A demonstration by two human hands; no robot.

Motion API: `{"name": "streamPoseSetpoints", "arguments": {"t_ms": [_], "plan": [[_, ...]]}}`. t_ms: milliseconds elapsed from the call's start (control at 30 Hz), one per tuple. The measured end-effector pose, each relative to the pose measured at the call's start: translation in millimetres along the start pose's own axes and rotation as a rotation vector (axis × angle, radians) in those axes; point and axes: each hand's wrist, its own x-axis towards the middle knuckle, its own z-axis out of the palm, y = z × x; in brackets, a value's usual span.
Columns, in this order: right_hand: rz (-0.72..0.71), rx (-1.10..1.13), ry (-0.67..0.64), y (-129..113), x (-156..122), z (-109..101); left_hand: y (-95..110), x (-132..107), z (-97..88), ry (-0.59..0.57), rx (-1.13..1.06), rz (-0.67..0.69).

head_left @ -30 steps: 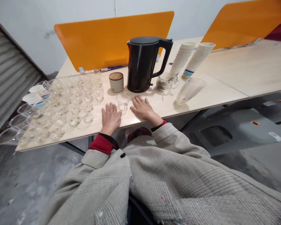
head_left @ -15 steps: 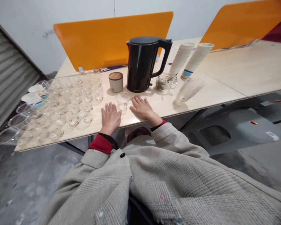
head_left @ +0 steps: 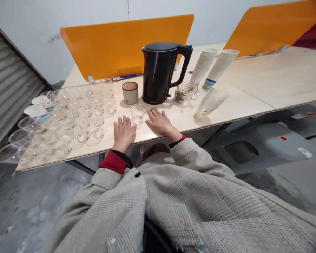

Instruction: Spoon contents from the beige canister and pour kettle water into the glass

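Palm down on the table, my left hand lies flat near the front edge and holds nothing. My right hand rests flat as well, fingers stretched out and holding nothing. A clear plastic cup with small dark bits at its bottom stands upright between them. Behind it are a grey canister with a wooden lid and a black electric kettle. Right of the kettle sits a ribbed glass cup with dark contents.
Many clear plastic cups crowd the table's left end, with two paper cups among them. Two paper-cup stacks and a tilted stack of plastic cups stand at right. Orange dividers line the back; grey stools are below right.
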Motion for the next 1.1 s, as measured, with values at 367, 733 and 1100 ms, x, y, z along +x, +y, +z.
{"name": "streamPoseSetpoints", "arguments": {"t_ms": [367,733,1100], "plan": [[-0.006,-0.006,0.015,2.4,1.6,4.2,1.5,-2.1,-3.0,-0.002,0.013,-0.004],[0.006,0.001,0.000,-1.1,-0.1,-0.2,-0.2,-1.1,-0.7,0.002,-0.015,0.006],[-0.006,-0.012,0.015,0.7,1.0,2.6,-2.3,1.1,3.5,0.009,-0.011,0.003]]}}
